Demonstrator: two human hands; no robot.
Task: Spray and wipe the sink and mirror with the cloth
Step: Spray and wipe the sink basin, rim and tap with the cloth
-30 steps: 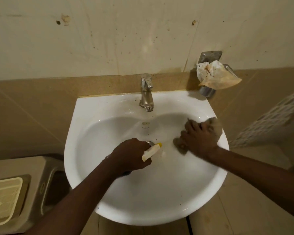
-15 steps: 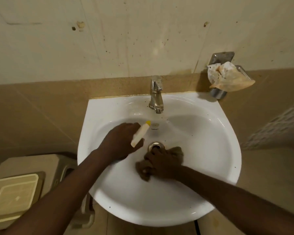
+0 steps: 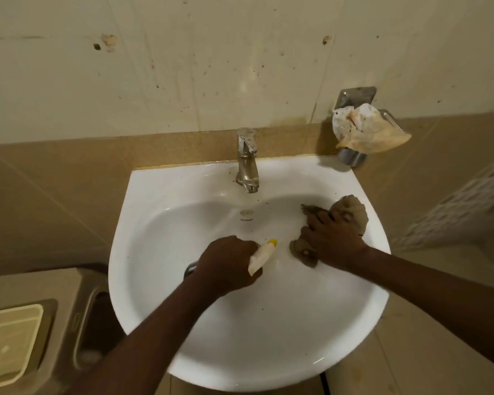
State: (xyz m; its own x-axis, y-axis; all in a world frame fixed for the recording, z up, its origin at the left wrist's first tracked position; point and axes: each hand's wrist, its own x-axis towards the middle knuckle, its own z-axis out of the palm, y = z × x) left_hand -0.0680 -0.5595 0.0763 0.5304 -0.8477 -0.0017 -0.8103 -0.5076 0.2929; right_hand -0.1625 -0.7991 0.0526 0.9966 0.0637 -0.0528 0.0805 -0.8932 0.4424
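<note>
Left hand [image 3: 228, 265], frame centre, clenched round a spray bottle [image 3: 261, 256]: only the pale neck and yellow tip showing, body hidden under the fingers. Right hand [image 3: 332, 240], right of centre, pressing down on the cloth [image 3: 351, 215], fingers bent over it. Brown, bunched, on the sink's [image 3: 154, 280] right inner wall. White basin, dark specks near the tap [image 3: 247, 161]. Small print under the overflow hole, unreadable. Drain mostly covered by the left hand.

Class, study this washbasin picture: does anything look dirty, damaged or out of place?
Yes. Crumpled stained paper is stuffed on the metal wall holder, the wall is spotted and chipped, and dark specks dot the sink.
</note>
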